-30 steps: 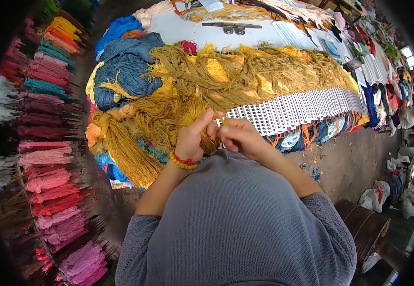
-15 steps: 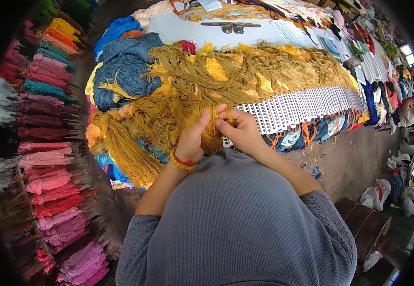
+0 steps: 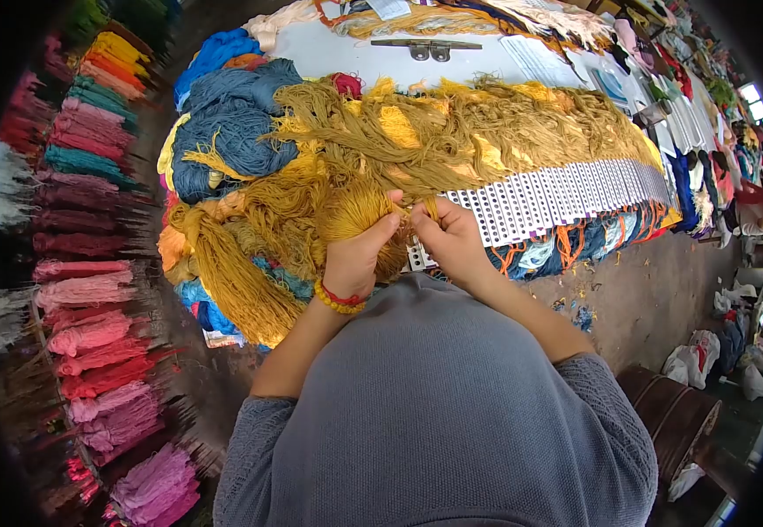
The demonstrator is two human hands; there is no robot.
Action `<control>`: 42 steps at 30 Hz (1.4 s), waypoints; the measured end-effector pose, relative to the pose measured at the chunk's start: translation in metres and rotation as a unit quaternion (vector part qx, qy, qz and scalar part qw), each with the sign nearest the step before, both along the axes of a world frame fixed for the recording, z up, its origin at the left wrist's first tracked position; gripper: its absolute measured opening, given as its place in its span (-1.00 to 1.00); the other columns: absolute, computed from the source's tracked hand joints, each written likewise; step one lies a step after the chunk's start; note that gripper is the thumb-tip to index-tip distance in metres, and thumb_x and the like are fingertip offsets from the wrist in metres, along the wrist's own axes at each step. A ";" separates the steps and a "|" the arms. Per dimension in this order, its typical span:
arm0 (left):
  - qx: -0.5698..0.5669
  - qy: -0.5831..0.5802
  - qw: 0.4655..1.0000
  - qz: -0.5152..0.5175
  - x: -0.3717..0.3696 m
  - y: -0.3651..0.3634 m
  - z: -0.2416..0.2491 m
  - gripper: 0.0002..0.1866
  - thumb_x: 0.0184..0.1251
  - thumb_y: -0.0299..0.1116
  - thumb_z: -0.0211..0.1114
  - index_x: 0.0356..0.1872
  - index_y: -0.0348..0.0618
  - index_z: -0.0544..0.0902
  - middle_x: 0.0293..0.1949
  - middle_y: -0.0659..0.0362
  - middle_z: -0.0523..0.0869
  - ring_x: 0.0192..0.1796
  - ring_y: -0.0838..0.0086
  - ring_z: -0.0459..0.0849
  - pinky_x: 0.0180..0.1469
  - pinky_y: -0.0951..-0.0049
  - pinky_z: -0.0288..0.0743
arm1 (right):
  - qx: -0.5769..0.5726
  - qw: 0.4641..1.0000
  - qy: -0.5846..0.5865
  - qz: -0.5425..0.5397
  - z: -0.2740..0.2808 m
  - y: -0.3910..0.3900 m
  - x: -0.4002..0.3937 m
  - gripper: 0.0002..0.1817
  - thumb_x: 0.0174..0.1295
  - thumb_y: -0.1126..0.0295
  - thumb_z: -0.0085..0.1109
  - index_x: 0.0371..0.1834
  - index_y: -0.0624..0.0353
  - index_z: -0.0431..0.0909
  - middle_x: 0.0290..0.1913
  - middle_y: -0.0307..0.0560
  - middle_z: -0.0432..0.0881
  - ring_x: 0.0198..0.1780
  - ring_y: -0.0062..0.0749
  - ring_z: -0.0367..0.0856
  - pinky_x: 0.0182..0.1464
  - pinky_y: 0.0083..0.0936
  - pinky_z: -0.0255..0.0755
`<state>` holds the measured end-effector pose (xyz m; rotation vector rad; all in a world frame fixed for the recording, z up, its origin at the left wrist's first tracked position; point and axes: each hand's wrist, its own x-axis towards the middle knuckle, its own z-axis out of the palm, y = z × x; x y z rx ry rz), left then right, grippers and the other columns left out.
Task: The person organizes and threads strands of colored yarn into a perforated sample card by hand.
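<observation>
A golden-brown skein of thread [image 3: 355, 211] is gripped in my left hand [image 3: 353, 259], its strands bulging out over the thumb. Close beside it on the right, my right hand [image 3: 453, 244] pinches a few strands of the same colour between thumb and fingers. Both hands are over the front edge of the table. More golden-brown thread [image 3: 289, 206] lies loosely heaped just left of them, and a thick tassel-like hank [image 3: 239, 272] hangs down over the edge. To the right of my right hand runs a row of white cards with punched holes [image 3: 539, 204], bearing threads.
Blue-grey skeins [image 3: 232, 140] are piled at the table's left. A metal clip [image 3: 425, 46] lies on the white tabletop [image 3: 311, 48] farther back. Hanks in many colours hang on a rack [image 3: 92, 325] at left. A brown drum [image 3: 667, 413] stands on the floor at right.
My left thumb has tipped over to the right, and the skein now bulges higher and rounder above it. My right hand has drawn slightly to the right, still pinching the strands.
</observation>
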<state>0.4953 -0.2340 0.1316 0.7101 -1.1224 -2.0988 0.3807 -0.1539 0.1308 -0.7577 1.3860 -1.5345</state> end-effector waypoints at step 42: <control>0.221 0.146 0.958 -0.107 0.008 -0.014 0.003 -0.86 0.19 -0.45 -0.08 -0.39 -0.24 0.45 -0.52 0.23 0.48 -0.26 0.41 0.51 0.01 0.36 0.32 | -0.085 0.839 -0.526 0.109 -0.004 0.002 -0.033 -0.84 0.18 0.27 -0.09 -0.44 0.09 0.40 -0.78 -0.42 0.08 -0.80 -0.69 -0.03 -0.71 -0.70 -0.09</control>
